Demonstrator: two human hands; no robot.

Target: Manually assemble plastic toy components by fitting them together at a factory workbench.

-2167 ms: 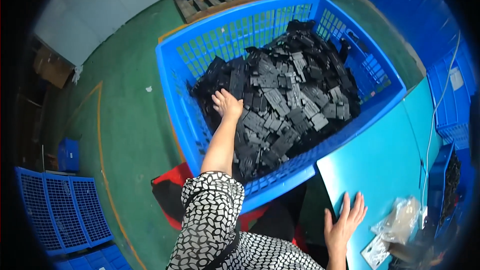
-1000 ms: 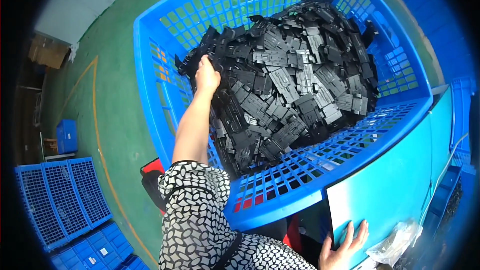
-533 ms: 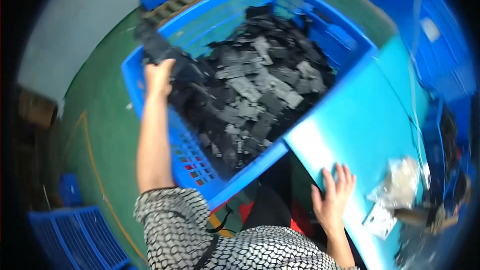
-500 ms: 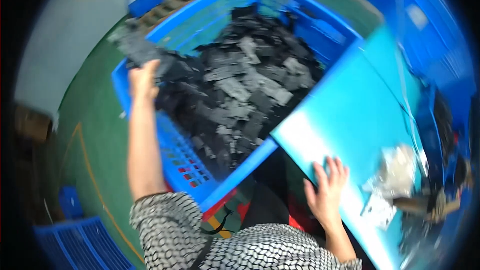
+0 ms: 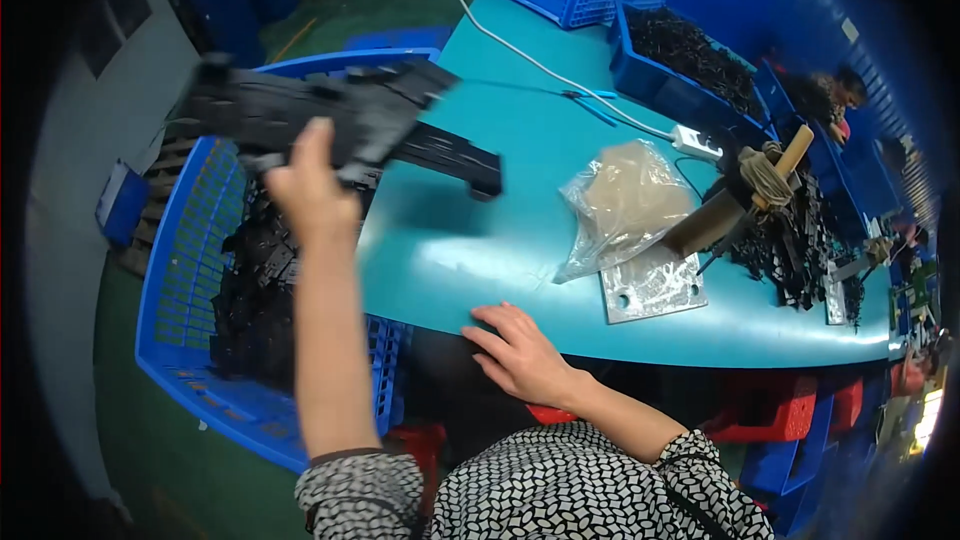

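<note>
Gripping several long black moulded plastic parts (image 5: 385, 115), too blurred to count, the left hand (image 5: 315, 190) is closed around them, raised where the basket meets the table's left end. One right hand (image 5: 525, 360) rests palm down, fingers loosely bent, with nothing seen in it, on the near edge of the teal table (image 5: 520, 230). On the table are one clear plastic bag (image 5: 635, 200), one metal plate (image 5: 655, 290) just nearer, one pair of blue-handled cutters (image 5: 597, 108) and one white power strip (image 5: 697, 143). The blue slatted basket (image 5: 220, 418) on the left contains a heap of similar black parts (image 5: 255, 280); a blue bin (image 5: 640, 75), far right, contains thin black pieces (image 5: 690, 50). Half a second ago, the held parts were over the basket's left rim; now they reach above the table, and the view has turned right.
</note>
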